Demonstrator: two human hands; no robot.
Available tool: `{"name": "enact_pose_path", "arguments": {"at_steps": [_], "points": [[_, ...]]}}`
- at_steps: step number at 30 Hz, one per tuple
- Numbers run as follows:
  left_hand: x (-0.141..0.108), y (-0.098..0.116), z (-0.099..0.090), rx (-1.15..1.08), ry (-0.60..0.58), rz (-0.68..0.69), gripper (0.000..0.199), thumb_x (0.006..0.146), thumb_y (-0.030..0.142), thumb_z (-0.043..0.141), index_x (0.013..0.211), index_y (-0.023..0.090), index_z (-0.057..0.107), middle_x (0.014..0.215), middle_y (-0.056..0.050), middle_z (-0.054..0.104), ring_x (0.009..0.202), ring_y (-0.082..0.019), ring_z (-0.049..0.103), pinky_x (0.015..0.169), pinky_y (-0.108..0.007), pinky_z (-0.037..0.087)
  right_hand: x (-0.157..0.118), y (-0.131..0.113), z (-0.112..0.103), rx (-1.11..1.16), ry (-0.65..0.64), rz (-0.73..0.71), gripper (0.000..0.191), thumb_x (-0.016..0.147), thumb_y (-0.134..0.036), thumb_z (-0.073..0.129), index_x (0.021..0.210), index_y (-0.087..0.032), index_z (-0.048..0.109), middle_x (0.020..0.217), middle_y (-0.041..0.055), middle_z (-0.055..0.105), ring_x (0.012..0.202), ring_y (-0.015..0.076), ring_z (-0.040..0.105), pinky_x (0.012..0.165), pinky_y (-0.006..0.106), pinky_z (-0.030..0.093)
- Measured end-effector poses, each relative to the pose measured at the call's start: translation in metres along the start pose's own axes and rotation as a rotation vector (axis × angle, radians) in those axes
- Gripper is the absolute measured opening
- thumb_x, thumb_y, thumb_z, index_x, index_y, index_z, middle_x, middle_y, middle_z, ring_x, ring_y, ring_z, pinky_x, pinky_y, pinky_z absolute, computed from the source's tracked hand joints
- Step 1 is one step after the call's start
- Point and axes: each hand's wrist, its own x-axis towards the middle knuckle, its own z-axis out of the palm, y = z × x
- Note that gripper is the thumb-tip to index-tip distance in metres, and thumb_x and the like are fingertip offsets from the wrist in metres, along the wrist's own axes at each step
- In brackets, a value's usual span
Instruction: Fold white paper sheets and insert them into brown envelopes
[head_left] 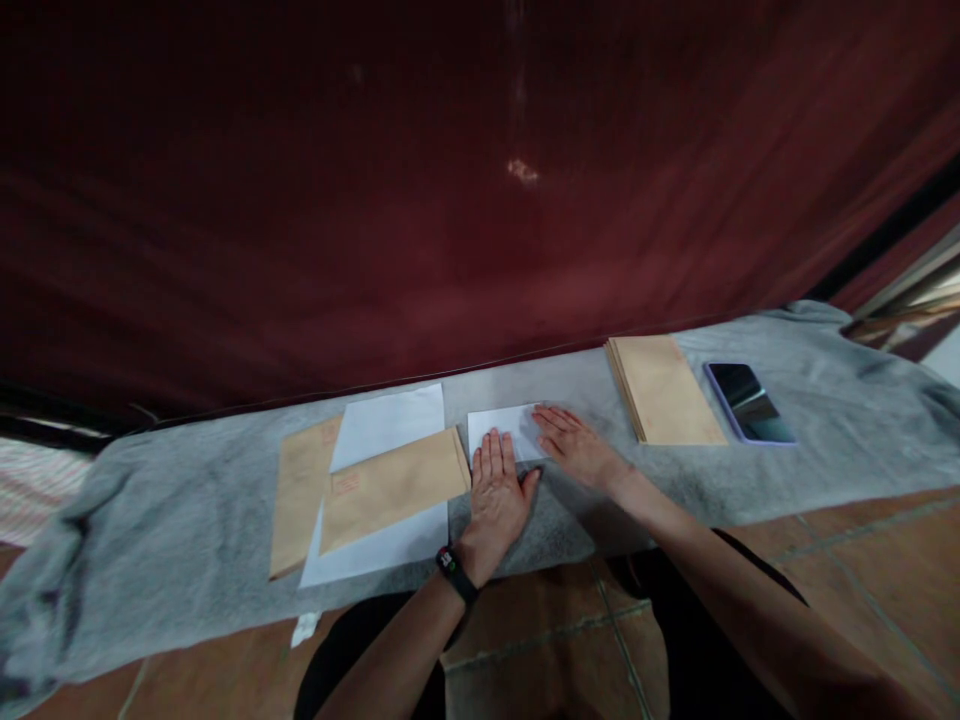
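Observation:
A small folded-looking piece of white paper (486,422) lies on the grey cloth in front of me. My left hand (498,492) rests flat on its left part, fingers stretched out. On its right end lie the fingers of my right hand (574,442), also flat and extended. Just left of my left hand, a brown envelope (397,488) lies across white sheets (390,420). Another brown envelope (300,490) sits partly under those sheets. My hands cover much of the small paper.
A stack of brown envelopes (664,390) lies to the right, beside a phone (750,402) in a purple case. Grey cloth (195,510) covers the narrow bench against a dark red panel (450,220). A white scrap (305,628) is near the front edge, above the tiled floor (540,670).

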Motion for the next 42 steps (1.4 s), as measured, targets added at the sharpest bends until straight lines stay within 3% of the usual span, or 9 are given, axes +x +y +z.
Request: {"name": "enact_pose_path", "arguments": {"at_steps": [4, 13, 18, 23, 35, 42], "points": [[-0.001, 0.000, -0.001, -0.007, -0.022, -0.001, 0.068, 0.100, 0.036, 0.045, 0.156, 0.000, 0.031, 0.164, -0.026, 0.028, 0.155, -0.034, 0.020, 0.124, -0.055, 0.029, -0.001, -0.022, 0.009, 0.006, -0.025, -0.131, 0.050, 0.108, -0.039, 0.033, 0.153, -0.021, 0.046, 0.160, 0.0071, 0.043, 0.148, 0.0210, 0.040, 0.124, 0.045, 0.030], [-0.003, 0.004, -0.001, -0.062, 0.027, -0.007, 0.069, 0.096, 0.030, 0.045, 0.157, 0.001, 0.029, 0.163, -0.026, 0.029, 0.155, -0.035, 0.018, 0.123, -0.057, 0.029, 0.010, -0.009, 0.015, -0.075, 0.024, -0.043, 0.052, 0.107, -0.036, 0.036, 0.155, -0.018, 0.041, 0.161, 0.0102, 0.040, 0.150, 0.0232, 0.037, 0.125, 0.048, 0.026], [-0.002, 0.006, 0.000, -0.056, -0.001, -0.004, 0.067, 0.096, 0.023, 0.042, 0.156, -0.002, 0.028, 0.164, -0.025, 0.029, 0.156, -0.032, 0.018, 0.125, -0.053, 0.026, 0.005, -0.024, 0.012, -0.042, 0.034, -0.051, 0.053, 0.108, -0.037, 0.030, 0.155, -0.014, 0.041, 0.161, 0.0117, 0.040, 0.151, 0.0225, 0.034, 0.126, 0.048, 0.023], [-0.006, 0.005, 0.002, -0.076, -0.013, 0.043, 0.066, 0.098, 0.019, 0.035, 0.160, 0.003, 0.020, 0.165, -0.022, 0.029, 0.156, -0.030, 0.018, 0.124, -0.052, 0.028, -0.013, -0.040, 0.016, -0.011, 0.012, -0.119, 0.057, 0.109, -0.042, 0.029, 0.160, -0.016, 0.031, 0.164, 0.0109, 0.035, 0.153, 0.0208, 0.029, 0.127, 0.047, 0.022], [-0.008, 0.004, -0.007, -0.105, -0.016, -0.007, 0.067, 0.095, 0.021, 0.040, 0.157, 0.000, 0.026, 0.162, -0.025, 0.032, 0.155, -0.034, 0.022, 0.123, -0.053, 0.030, -0.027, -0.015, 0.015, -0.087, 0.008, 0.027, 0.060, 0.107, -0.044, 0.032, 0.161, -0.016, 0.029, 0.165, 0.0129, 0.031, 0.152, 0.0253, 0.031, 0.125, 0.051, 0.024], [0.018, 0.013, -0.009, -0.174, -0.047, 0.108, 0.066, 0.098, 0.022, 0.034, 0.159, 0.003, 0.020, 0.167, -0.021, 0.024, 0.157, -0.028, 0.015, 0.127, -0.050, 0.025, -0.027, -0.019, 0.016, -0.121, 0.003, 0.033, 0.056, 0.106, -0.032, 0.030, 0.159, -0.013, 0.033, 0.164, 0.0119, 0.033, 0.152, 0.0249, 0.032, 0.126, 0.049, 0.021]]}}
